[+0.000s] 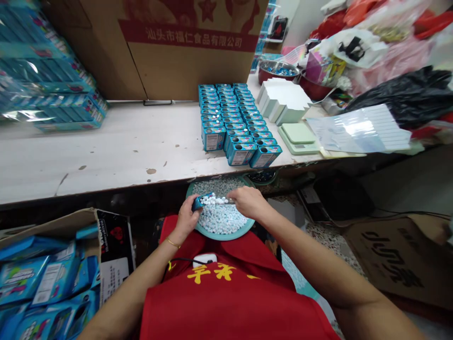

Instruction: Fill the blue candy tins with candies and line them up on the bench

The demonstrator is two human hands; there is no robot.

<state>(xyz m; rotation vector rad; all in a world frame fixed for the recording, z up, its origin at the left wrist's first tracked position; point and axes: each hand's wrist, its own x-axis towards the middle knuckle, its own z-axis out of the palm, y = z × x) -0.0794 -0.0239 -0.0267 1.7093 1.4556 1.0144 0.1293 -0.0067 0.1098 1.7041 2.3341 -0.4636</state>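
A round teal basin (222,225) full of small white and pale blue candies sits at the lap, below the table edge. Over its left side, my left hand (187,216) is closed around a small blue box (202,201), which is tilted towards the right. My right hand (245,202) grips the handle of a metal scoop (229,201) over the basin. White candies lie on the scoop, and its far end meets the mouth of the box. Rows of similar blue boxes (242,155) stand upright on the table beyond the basin.
A white table (106,156) spans the front, with a large cardboard box (191,66) behind. Right of the rows are a green scale (299,138) and stacked white cards (283,100). At lower left, an open carton (94,222) holds blue boxes. Wrapped blue packs (67,111) are at upper left.
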